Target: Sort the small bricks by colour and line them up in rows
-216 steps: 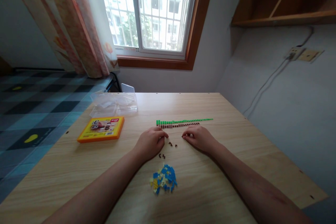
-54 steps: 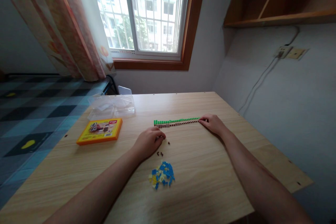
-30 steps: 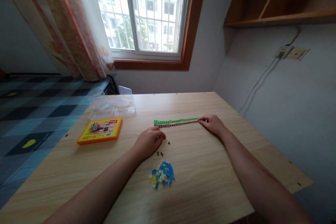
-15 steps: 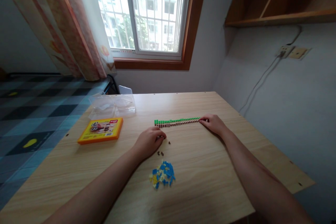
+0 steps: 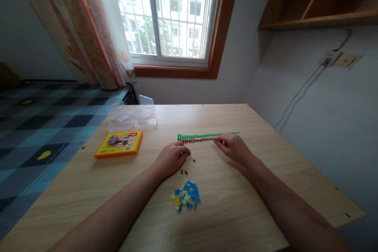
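Light wood desk [image 5: 236, 204] in a small room, seen from above the person's forearms.

Nearest lies a heap of blue and yellow pieces [image 5: 186, 200], untouched. Just beyond it are a few loose brown pieces [image 5: 184, 172], apart from one another.

The left hand [image 5: 173, 158] rests knuckles up beside them with its fingers curled under. The pictures do not show whether its grip holds a piece.

The right hand [image 5: 234, 149] lies palm down, its fingertips at the right end of the brown row [image 5: 196, 139]. They cover that end, so it cannot be told whether this grip is closed on a piece or only pressing one.

The brown row runs left to right, with the green row [image 5: 203, 136] parallel and touching it on the far side. The green row reaches further right.

Judged from this layout, the work calls for one piece at a time. Each is best set flush against the row's end and the green edge. A light touch and a lifted wrist would keep the line from being swept askew.

Further left lie a yellow box [image 5: 119, 143] and a clear tray [image 5: 132, 116] behind it. A bed [image 5: 44, 126] in a checked cover adjoins the desk.

Beyond are a curtain [image 5: 88, 31], a barred window [image 5: 169, 12], a wall shelf [image 5: 319, 0] and a socket [image 5: 339, 59].
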